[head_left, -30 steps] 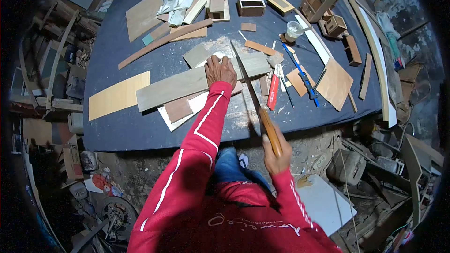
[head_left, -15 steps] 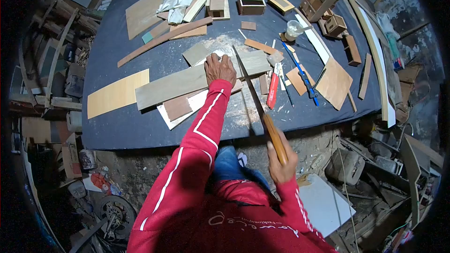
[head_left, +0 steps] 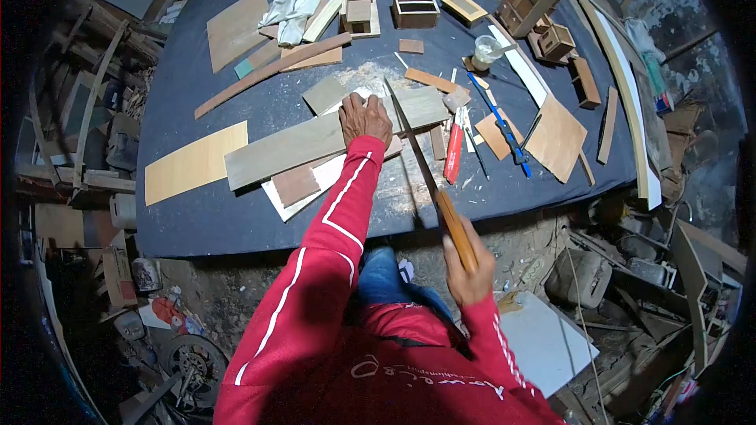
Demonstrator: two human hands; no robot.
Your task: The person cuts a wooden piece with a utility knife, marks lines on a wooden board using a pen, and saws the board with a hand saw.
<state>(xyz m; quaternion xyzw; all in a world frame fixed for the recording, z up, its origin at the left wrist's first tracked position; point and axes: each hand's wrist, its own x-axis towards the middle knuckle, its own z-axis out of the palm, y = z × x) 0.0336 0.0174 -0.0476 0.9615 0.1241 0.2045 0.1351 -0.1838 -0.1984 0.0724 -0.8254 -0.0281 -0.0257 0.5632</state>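
Note:
A long grey-brown board (head_left: 287, 147) lies slanted across the dark-covered table, over smaller wood pieces. My left hand (head_left: 365, 120) presses flat on it, right of its middle, fingers a little apart and holding nothing. My right hand (head_left: 471, 261) is wrapped round the wooden handle of a hand saw (head_left: 420, 159). The saw's narrow blade points away from me and crosses the board just right of my left hand. To the right of the blade lie a red cutter (head_left: 453, 153), a dark pencil (head_left: 477, 155) and a blue tool (head_left: 502, 127).
Small wooden boxes (head_left: 416, 10) and a crumpled white cloth (head_left: 294, 5) are at the back of the table (head_left: 205, 228). A clear cup (head_left: 485, 53) sits right of centre. Long strips line the right edge. A white panel (head_left: 547, 342) lies below on the cluttered floor.
The saw and my right hand have shifted slightly back and forth along the blade's line. My left hand stays on the board. The whole view has shifted a little.

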